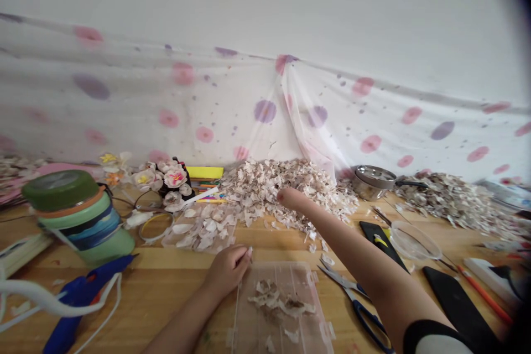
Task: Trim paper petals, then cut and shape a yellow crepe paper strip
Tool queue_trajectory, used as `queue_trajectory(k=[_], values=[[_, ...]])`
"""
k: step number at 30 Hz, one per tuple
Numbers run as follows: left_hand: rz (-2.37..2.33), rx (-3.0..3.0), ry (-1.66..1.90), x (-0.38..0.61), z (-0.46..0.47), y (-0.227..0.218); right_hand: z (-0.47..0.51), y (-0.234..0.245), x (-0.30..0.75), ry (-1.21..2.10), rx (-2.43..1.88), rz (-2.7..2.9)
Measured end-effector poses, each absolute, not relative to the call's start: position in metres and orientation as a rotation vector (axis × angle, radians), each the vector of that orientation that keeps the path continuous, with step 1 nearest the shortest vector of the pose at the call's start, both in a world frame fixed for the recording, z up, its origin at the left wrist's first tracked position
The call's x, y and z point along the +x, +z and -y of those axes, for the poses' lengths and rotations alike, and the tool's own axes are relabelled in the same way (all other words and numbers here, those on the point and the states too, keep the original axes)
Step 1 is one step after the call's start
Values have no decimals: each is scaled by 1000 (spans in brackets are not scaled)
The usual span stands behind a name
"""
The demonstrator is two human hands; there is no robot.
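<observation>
Left hand: my left hand [227, 271] rests on the tabletop [166, 282], grip curled shut at the far left corner of the clear plastic box [309, 287]; whether it pinches anything I cannot tell.
Right hand: my right hand [290, 198] is stretched far forward, touching the near edge of the pile of pale chips [282, 177]; how far this grip is open I cannot tell.
Box: lies between my arms, a few chips inside.
Scissors: blue-handled scissors [352, 296] lie just right of the box.

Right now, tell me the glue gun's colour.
The glue gun is blue, seen best in the head view.
</observation>
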State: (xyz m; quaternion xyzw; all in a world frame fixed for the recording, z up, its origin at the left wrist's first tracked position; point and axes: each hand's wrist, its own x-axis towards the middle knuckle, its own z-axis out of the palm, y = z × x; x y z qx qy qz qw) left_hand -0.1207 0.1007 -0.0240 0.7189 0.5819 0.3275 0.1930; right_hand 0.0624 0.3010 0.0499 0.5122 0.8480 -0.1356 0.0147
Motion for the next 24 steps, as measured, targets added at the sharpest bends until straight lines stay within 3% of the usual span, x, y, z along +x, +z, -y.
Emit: queue_trajectory(k=[8, 17, 24], values=[[-1618, 2008, 920, -121, -100, -24, -303, 56, 83, -248, 1806, -2705], [-1610, 1970, 932, -120, -100, -23, -278, 51, 97, -406, 1476, -2522], [-1625, 1965, 953, -120, -100, -24, -268, 46, 104, -301, 1644, -2542]])
